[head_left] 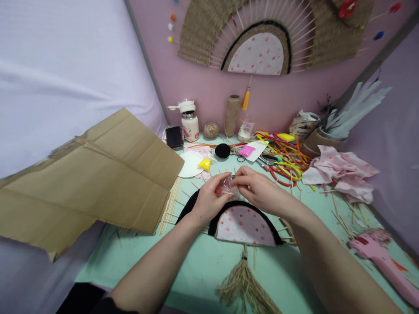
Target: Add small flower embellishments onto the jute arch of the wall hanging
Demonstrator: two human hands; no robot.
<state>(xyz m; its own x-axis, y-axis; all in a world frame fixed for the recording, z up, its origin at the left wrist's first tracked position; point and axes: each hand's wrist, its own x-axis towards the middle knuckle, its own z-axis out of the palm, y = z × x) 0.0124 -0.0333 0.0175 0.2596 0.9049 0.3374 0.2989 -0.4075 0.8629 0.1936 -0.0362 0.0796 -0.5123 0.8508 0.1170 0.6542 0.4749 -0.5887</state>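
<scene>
Both hands meet over a half-round fan made of sticks, black edging and a dotted pink-and-white centre point(245, 224). Between the fingers is a small clear plastic packet point(225, 185) with something red in it. My left hand point(209, 196) is closed on the packet's left side. The fingertips of my right hand point(258, 187) pinch its other end. A straw-coloured tassel point(245, 281) hangs from the fan's lower edge and lies on the table.
Bent cardboard point(108, 174) stands at the left. Behind the hands lie a yellow packet point(205, 164), a black ball point(222, 151), a pink packet point(246, 151) and red-handled scissors point(283, 179). A pink glue gun point(382, 257) and crumpled dotted cloth point(340, 172) are at right.
</scene>
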